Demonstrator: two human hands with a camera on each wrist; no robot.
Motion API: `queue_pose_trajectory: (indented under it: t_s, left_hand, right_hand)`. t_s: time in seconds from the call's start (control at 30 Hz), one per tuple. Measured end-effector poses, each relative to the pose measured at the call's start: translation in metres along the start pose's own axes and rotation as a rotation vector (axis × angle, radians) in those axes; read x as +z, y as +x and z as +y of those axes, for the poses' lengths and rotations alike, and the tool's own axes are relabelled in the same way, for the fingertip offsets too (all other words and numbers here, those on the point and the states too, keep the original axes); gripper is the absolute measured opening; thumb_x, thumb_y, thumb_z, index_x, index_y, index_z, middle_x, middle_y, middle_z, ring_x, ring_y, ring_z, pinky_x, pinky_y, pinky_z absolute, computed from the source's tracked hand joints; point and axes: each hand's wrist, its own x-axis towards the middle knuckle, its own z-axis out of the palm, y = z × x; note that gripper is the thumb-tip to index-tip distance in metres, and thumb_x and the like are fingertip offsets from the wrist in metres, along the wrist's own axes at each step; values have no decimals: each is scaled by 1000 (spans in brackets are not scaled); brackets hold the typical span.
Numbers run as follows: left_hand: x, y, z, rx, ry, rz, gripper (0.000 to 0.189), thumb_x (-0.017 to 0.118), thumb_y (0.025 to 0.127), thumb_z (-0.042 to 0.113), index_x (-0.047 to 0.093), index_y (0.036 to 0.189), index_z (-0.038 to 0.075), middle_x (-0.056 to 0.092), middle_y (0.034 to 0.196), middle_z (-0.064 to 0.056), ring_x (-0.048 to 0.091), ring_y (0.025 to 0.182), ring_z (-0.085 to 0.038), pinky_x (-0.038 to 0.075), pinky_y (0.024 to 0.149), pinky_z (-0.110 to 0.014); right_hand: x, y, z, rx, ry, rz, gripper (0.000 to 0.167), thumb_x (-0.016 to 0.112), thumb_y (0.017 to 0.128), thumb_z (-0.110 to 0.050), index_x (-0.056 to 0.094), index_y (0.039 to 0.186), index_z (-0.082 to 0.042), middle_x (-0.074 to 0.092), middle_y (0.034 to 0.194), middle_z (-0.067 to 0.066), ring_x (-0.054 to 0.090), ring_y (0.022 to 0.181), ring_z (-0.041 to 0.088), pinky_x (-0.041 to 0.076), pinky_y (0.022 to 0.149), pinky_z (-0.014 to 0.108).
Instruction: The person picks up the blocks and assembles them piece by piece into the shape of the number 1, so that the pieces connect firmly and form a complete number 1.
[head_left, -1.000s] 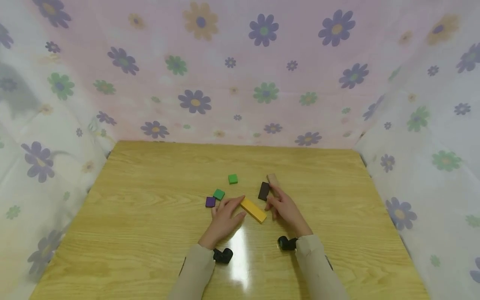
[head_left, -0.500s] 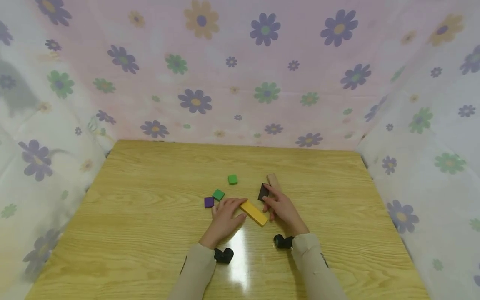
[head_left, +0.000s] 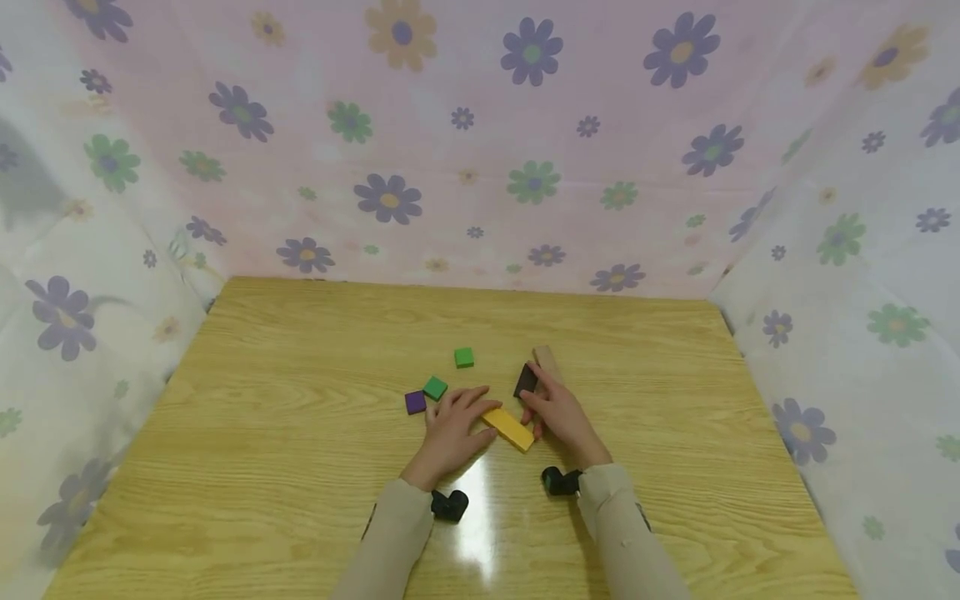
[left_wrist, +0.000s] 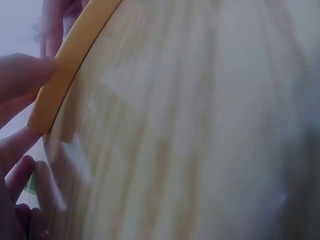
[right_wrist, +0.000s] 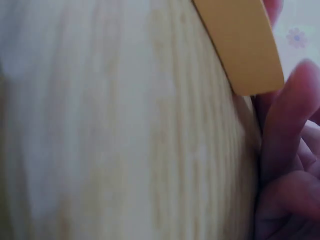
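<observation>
At the centre of the head view, just below the middle of the frame, a long flat yellow wooden block [head_left: 507, 427] lies slantwise on the pale wood-grain table [head_left: 262, 433], and both hands flank it. The left hand [head_left: 452, 422] rests with relaxed, nearly straight fingers at the block's upper-left end; in the left wrist view a fingertip presses the narrow yellow edge [left_wrist: 60, 75], though whether a thumb closes round it cannot be told. The right hand [head_left: 558, 412] sits at the block's lower-right end, its fingers reaching up toward a small dark brown rectangular block [head_left: 525, 381] — touching it, as far as the head view shows — with a tan wooden bar [head_left: 546, 360] just beyond. In the right wrist view a finger stands just beside the yellow block's corner [right_wrist: 240, 45]; a firm pinch is not visible.

The step in hand looks like squaring or shifting the yellow block between the two hands. Done well, it calls for even pressure on both ends, fingers low on the narrow edges, and a slide flat along the table — not a lift — so the neighbours stay put.

To the left lie a purple square tile [head_left: 415, 402], a dark green square tile [head_left: 435, 387] and, higher up, a bright green square tile [head_left: 463, 357].

No brand, label or writing can be read anywhere; the curtain carries only printed flowers.
</observation>
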Motion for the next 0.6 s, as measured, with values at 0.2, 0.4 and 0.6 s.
queue_pose_trajectory:
  t_s: [0.2,0.4,0.6]
  left_hand:
    - [0,1,-2,-2,-42,-19,27,63,79,42,59,103,31,34,139,3,22,123,-22,12,86,-50]
    - [-2,-1,-4,3,-60,-60,31,65,77,43,59,105,32,41,129,10,27,118,-18,12,88,-47]
    - [-1,-1,-4,4,-14,-66,36,65,76,46,58,109,34,45,119,12,33,109,-16,14,86,-45]
  right_hand:
    - [3,2,-1,14,17,54,61,53,90,-29,20,142,-23,60,62,13,52,41,25,46,45,39]
    - [5,1,-4,33,33,61,55,57,88,-28,30,136,-19,59,59,13,52,39,24,46,43,38]
    - [5,2,-7,23,14,65,53,61,85,-27,37,131,-17,58,58,12,49,37,21,44,41,35]
